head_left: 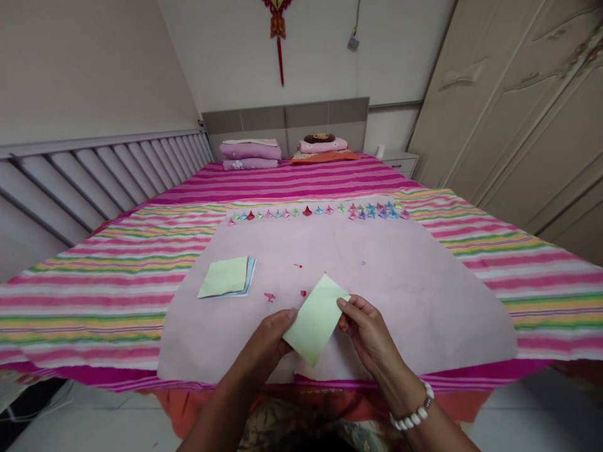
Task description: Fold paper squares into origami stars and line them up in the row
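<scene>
Between my two hands is a pale green sheet of paper [315, 321], turned so that one corner points away from me. My left hand [274, 333] pinches its left corner, the thumb lying on top. On the opposite corner, the thumb and fingers of my right hand [362, 326] are closed, and a white beaded bracelet [413, 417] circles that wrist. Left of my hands lies a stack of coloured paper [223, 277], green on top with blue showing beneath. Small red scraps [269, 297] lie just beyond my left hand.
A pinkish sheet [400, 295] covers the near part of the striped bed [98, 276]. Along its far edge runs a row of small folded paper pieces [307, 211] in several colours. Folded bedding [251, 154] is stacked by the headboard. A slatted rail [117, 169] borders the left side.
</scene>
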Available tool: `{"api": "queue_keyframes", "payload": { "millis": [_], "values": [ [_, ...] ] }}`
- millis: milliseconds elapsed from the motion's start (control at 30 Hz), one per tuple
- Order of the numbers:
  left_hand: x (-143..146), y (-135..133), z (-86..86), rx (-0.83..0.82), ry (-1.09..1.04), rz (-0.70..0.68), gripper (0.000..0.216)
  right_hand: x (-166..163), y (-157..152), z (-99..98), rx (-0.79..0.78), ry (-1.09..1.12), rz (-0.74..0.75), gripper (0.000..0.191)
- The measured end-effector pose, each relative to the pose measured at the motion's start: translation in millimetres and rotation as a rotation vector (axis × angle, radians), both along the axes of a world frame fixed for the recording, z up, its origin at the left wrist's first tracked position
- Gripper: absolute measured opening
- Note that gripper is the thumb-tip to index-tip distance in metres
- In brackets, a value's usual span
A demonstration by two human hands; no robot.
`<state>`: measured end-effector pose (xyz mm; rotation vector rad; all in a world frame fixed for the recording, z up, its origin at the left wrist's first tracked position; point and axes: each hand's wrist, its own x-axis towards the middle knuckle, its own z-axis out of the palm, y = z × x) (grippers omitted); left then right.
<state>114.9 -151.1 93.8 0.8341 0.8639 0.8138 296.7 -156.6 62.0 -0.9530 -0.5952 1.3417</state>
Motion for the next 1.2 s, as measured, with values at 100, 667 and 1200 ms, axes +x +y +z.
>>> {"api": "queue_keyframes", "payload": {
  "millis": [100,667,1200],
  "values": [
    [1,0,-4.3,0.011,0.032,0.015,0.027,-2,-1,1.8,-0.002,-0.007,0.009,0.023],
    [6,3,-9.4,0.062,0.05,0.226,0.032,-17,-10,-2.9,0.093,-0.165,0.046,0.044],
    [-3,-1,-11.9,0.693,0.529,0.569,0.014,-7,-7,4.8,0.032,-0.001,-0.039,0.027]
  ]
}}
